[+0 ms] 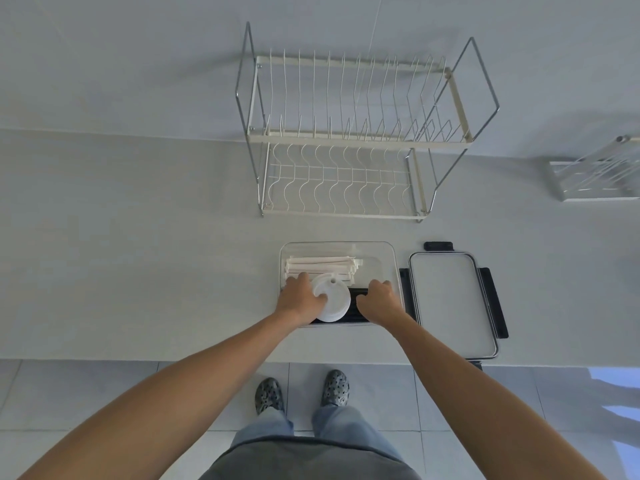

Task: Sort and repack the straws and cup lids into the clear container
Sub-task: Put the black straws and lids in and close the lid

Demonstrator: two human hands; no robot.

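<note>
A clear container [388,252] sits on the white counter. A bundle of paper-wrapped straws [322,264] lies along its far side. A stack of white cup lids [332,301] rests in its near part. My left hand [299,299] grips the left side of that stack. My right hand [379,301] is inside the container, fingers curled down on a black item [358,292] to the right of the lids. What that black item is cannot be told.
The container's lid [452,299] with black clips lies flat just right of it. A two-tier wire dish rack [346,140] stands behind. Another rack [599,174] is at the far right. The counter edge runs just in front of the container.
</note>
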